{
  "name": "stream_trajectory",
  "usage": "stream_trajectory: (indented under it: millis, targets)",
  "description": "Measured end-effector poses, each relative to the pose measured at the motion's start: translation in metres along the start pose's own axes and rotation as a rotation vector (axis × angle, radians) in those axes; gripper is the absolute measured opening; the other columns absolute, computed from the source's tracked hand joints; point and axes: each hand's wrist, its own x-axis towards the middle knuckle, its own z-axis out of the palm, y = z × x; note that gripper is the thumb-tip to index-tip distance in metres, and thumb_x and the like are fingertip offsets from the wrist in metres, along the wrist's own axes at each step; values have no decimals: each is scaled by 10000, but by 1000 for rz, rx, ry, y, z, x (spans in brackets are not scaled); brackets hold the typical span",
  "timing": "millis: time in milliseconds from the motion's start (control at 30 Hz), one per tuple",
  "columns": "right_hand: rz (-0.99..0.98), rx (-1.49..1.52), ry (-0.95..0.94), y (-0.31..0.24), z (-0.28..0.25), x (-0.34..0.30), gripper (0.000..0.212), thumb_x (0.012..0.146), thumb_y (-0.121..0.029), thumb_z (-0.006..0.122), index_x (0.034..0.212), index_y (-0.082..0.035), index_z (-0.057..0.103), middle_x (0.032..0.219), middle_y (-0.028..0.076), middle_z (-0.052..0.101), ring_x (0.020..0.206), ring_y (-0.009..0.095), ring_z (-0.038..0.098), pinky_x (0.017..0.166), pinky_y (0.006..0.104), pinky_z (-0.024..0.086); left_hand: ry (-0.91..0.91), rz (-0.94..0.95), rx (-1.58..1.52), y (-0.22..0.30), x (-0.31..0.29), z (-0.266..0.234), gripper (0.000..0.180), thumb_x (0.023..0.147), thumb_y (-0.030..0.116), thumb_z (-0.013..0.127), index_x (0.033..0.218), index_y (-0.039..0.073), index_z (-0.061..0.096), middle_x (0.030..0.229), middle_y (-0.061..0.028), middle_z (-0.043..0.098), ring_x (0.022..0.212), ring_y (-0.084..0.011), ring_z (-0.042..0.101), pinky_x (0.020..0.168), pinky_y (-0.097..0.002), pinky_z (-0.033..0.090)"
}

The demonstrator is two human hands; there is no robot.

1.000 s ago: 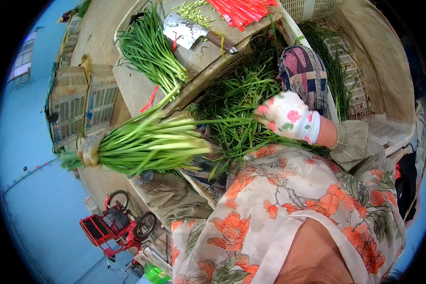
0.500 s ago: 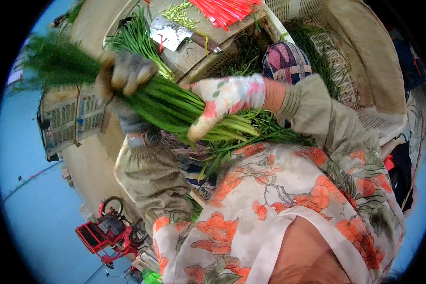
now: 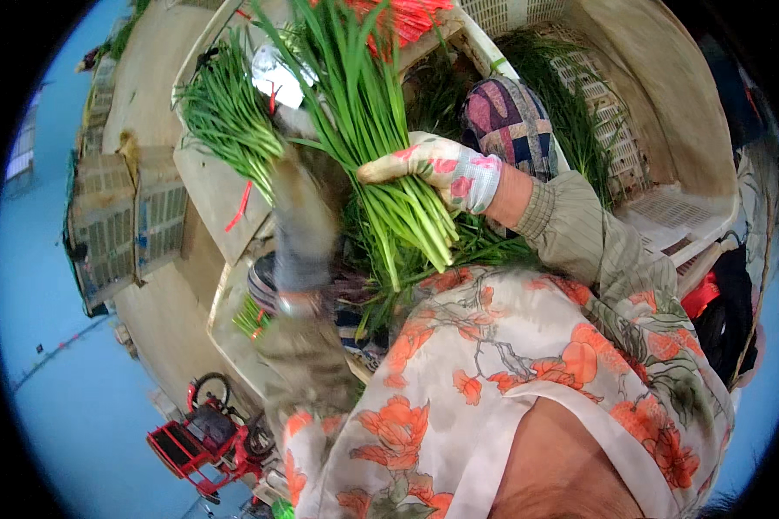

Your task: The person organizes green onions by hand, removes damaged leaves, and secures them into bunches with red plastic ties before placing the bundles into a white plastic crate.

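My right hand (image 3: pixel 437 169), in a white glove with a floral print, is closed round the pale stems of a bunch of garlic chives (image 3: pixel 355 91). The leaves fan up and away over the work board. Just left of those stems is my left hand (image 3: pixel 310 216), in a grey glove, so smeared by motion that its fingers do not show. Another bunch of chives (image 3: pixel 229 117) lies on the left part of the board (image 3: pixel 206 186). Beside it shows the blade of a cleaver (image 3: pixel 279 73), partly covered by the held leaves. Loose chives (image 3: pixel 493 246) lie below my right wrist.
Red strips (image 3: pixel 411 24) are heaped at the board's far side, and a single red strip (image 3: pixel 240 208) lies near its left edge. My patterned trouser knee (image 3: pixel 508 125) rises beside a white crate (image 3: pixel 619 164) with loose greens. A red tricycle (image 3: pixel 208 437) stands at lower left.
The held chives have swung from pointing left to pointing away from me. My left hand has let go of them and moved down and right. My right hand still grips the stems.
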Motion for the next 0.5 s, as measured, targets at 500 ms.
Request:
stream_trajectory:
  millis: [500]
  targets:
    - [-72,-818,-104,14,-33,23,408,774,-348,752,995,-18,657,817,30,657,708,107,594,618,259,484,-257,-346,-851,-91,-64,-13,601,885,259,616,1336,-30,344,1235,-266,504,1118,-401,546,935,-473,505]
